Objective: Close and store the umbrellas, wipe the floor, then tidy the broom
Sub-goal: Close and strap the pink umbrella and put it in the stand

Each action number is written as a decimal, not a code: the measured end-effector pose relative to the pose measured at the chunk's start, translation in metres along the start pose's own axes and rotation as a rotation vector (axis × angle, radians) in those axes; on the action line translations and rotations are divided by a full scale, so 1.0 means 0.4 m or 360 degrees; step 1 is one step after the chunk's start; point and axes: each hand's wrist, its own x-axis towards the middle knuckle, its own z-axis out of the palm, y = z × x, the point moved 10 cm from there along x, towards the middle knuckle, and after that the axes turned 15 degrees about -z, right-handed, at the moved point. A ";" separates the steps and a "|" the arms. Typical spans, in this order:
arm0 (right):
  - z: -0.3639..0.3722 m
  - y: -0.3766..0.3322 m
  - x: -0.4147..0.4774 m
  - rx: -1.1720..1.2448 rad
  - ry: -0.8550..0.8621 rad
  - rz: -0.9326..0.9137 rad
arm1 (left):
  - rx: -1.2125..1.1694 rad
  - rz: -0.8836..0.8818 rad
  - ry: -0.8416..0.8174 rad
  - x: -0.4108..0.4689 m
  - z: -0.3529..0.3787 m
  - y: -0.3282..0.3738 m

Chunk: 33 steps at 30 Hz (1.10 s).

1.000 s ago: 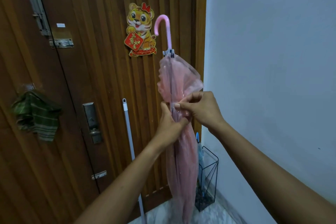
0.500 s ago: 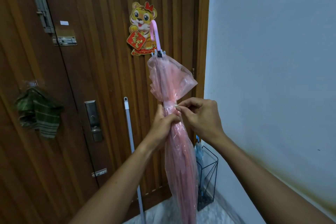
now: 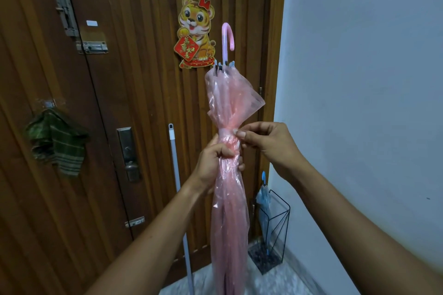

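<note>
Left hand (image 3: 213, 158), centre of the frame: fingers curled tight around the gathered canopy of the pink umbrella (image 3: 230, 211), gripping it just below the tie band (image 3: 226, 132). Right hand (image 3: 268, 143), immediately to the right: thumb and forefinger pinched together at the band's end, remaining fingers loosely bent. Both forearms rise from the bottom edge and converge on the umbrella, the left from lower centre, the right from the lower right corner.

The umbrella is folded and held upright with its hooked pink handle (image 3: 227, 38) uppermost, in the upper centre; the canopy flares loosely above the band and lies tighter below it, running out of the bottom edge.

A black wire stand (image 3: 280, 230) sits on the pale floor (image 3: 275, 282) at lower right, in the corner between door and wall; a closed blue umbrella (image 3: 263, 201) stands in it, handle up.

The brown wooden door (image 3: 134, 103) fills the left and centre; the plain pale wall (image 3: 359, 79) fills the right. A white pole (image 3: 176, 175) leans against the door left of the hands, its lower end out of view. A green striped cloth (image 3: 57, 143) hangs at centre left. A tiger sticker (image 3: 195, 33) is fixed to the door at upper centre.
</note>
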 end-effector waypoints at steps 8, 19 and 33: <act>0.030 0.039 0.014 0.0149 -0.0046 0.0187 | 0.0038 -0.0103 -0.0071 -0.011 -0.010 0.003; 0.098 0.095 0.039 0.0323 -0.0122 0.0421 | 0.0087 -0.0184 -0.0025 -0.004 -0.077 0.011; 0.183 0.107 0.125 -0.0058 -0.0029 0.0211 | 0.0407 -0.0058 0.0042 0.041 -0.212 0.096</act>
